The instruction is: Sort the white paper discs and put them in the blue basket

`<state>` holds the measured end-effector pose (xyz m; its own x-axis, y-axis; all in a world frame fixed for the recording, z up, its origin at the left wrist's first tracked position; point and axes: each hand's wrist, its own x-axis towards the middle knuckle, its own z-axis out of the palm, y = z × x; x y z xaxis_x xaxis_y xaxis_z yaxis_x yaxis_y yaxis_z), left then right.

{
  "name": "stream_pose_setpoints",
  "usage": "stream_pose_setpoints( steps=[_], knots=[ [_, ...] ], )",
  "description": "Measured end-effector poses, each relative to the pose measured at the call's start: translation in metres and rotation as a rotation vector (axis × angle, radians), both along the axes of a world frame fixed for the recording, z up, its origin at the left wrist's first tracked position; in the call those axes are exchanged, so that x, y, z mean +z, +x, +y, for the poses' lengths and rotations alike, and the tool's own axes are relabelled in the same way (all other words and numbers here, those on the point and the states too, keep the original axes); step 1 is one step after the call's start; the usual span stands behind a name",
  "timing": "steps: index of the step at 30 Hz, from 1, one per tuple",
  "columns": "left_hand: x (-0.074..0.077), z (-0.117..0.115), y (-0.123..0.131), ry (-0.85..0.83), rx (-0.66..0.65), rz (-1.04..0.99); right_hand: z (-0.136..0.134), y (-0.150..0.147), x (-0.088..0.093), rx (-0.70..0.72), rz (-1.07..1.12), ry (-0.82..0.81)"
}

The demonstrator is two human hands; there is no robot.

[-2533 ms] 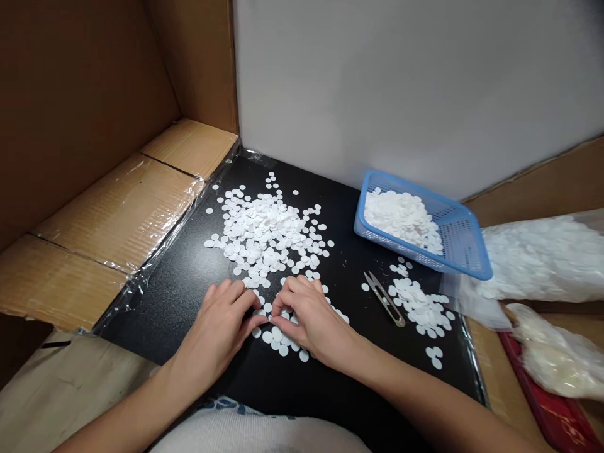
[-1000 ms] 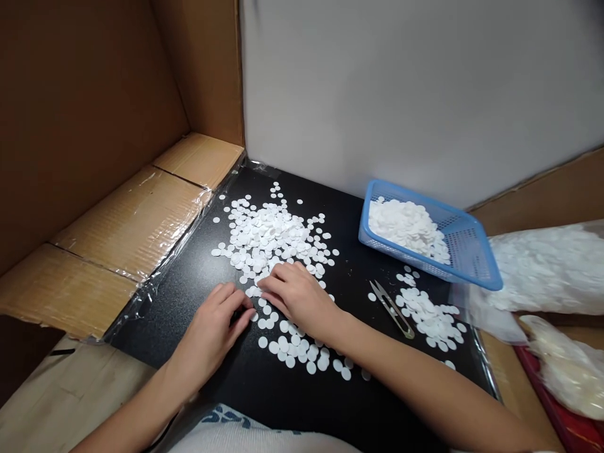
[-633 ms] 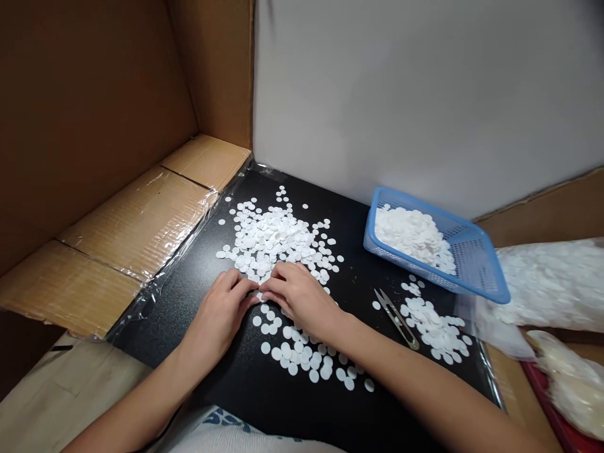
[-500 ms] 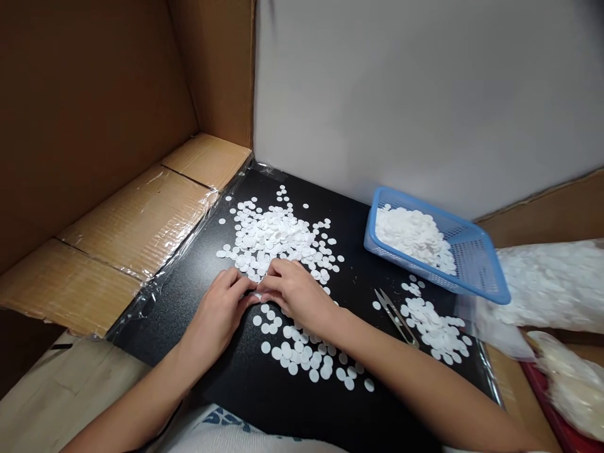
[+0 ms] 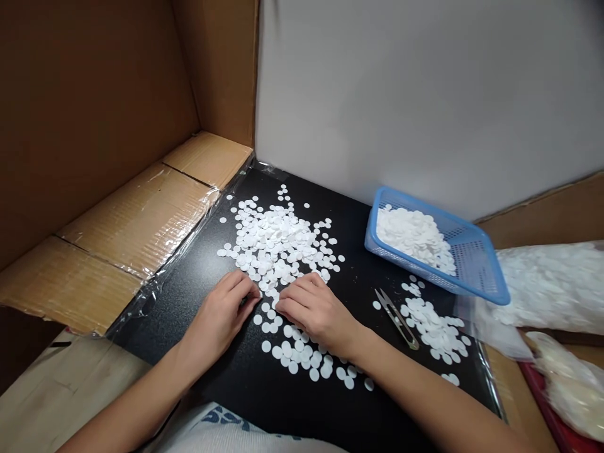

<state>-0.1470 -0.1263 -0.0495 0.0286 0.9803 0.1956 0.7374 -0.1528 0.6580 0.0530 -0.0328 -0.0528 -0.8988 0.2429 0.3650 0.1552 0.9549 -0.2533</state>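
Note:
A large pile of small white discs (image 5: pixel 278 236) lies on the black table (image 5: pixel 189 302). At its near edge my left hand (image 5: pixel 230 305) is closed in a pinch, with a sliver of white at the fingertips that looks like a disc. To its right, a small gap away, my right hand (image 5: pixel 318 311) rests over the discs with its fingers bent together; what they hold, if anything, is hidden. More loose discs (image 5: pixel 304 357) are spread below my right hand.
A blue basket (image 5: pixel 481 251) partly filled with white discs stands at the right. Metal snips (image 5: pixel 397 319) lie beside a smaller disc pile (image 5: pixel 436 330). Bags (image 5: pixel 557 286) are at the far right; cardboard (image 5: pixel 136 214) borders the left, a grey panel (image 5: pixel 401 94) the back.
My hands were together at the fingertips and are now apart. My right hand has moved right and slightly down; my left hand has barely shifted.

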Motion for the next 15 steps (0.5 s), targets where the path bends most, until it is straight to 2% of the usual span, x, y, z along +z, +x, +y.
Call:
stream_pose_setpoints(
  steps=[6, 9, 11, 15],
  knots=[
    [-0.004, -0.014, -0.007, 0.047, -0.176, 0.172, -0.003, 0.021, -0.004, 0.052, 0.064, 0.027],
    [-0.003, -0.021, -0.014, 0.071, -0.255, 0.225, -0.005, 0.029, -0.006, 0.047, 0.094, -0.03],
    [-0.001, -0.024, -0.018, 0.108, -0.29, 0.256, -0.007, 0.032, -0.006, -0.004, 0.11, -0.124],
    [0.0, -0.031, -0.023, 0.153, -0.306, 0.269, -0.007, 0.032, -0.003, -0.192, 0.166, -0.292]
  ],
)
